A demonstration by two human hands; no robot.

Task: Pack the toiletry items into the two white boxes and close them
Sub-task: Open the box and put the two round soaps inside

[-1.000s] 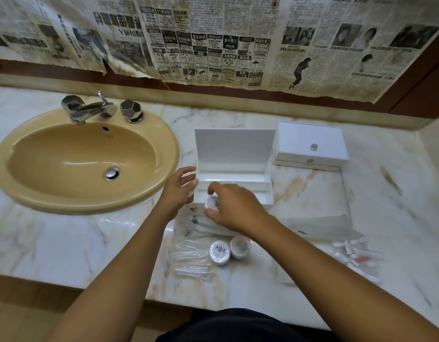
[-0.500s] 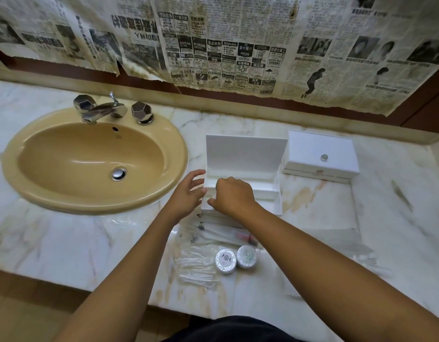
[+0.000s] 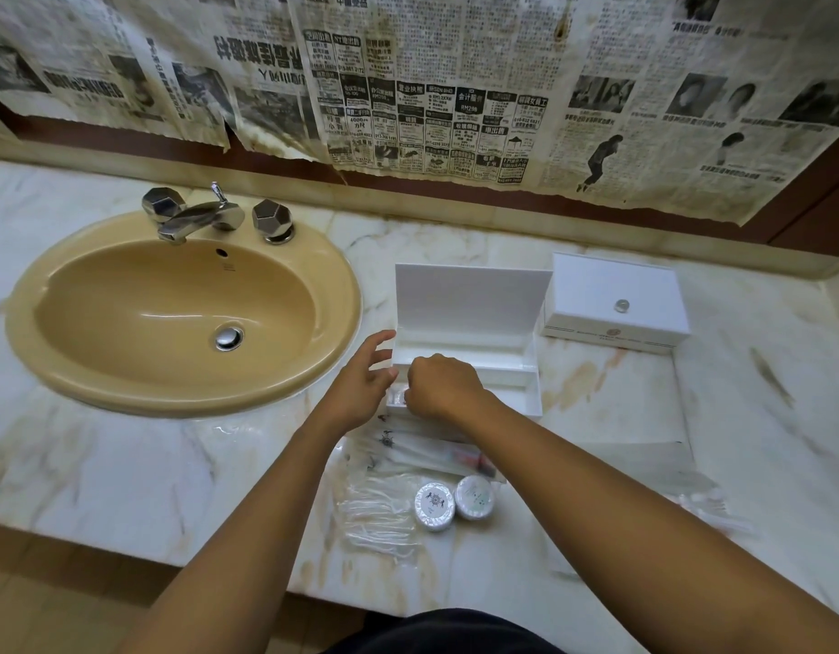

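Observation:
An open white box (image 3: 474,323) stands on the marble counter, its lid upright. My right hand (image 3: 443,387) is over the box's front left corner, fingers curled around a small round white container (image 3: 398,396) that sits in the compartment there. My left hand (image 3: 363,387) rests at the box's left edge, fingers spread and holding nothing. A second white box (image 3: 615,302), closed, with a silver knob, stands to the right. Two round white containers (image 3: 435,506) (image 3: 475,497) lie in front, beside clear-wrapped packets (image 3: 408,453) and bagged cotton swabs (image 3: 377,521).
A tan oval sink (image 3: 181,313) with a chrome faucet (image 3: 195,217) fills the left of the counter. Old newspapers (image 3: 431,87) cover the wall behind. More clear plastic packets (image 3: 663,469) lie at the right, near the counter's front edge.
My right hand carried the small round container from the counter into the box's front left corner. The left hand stayed by the box edge. The camera view shifted slightly.

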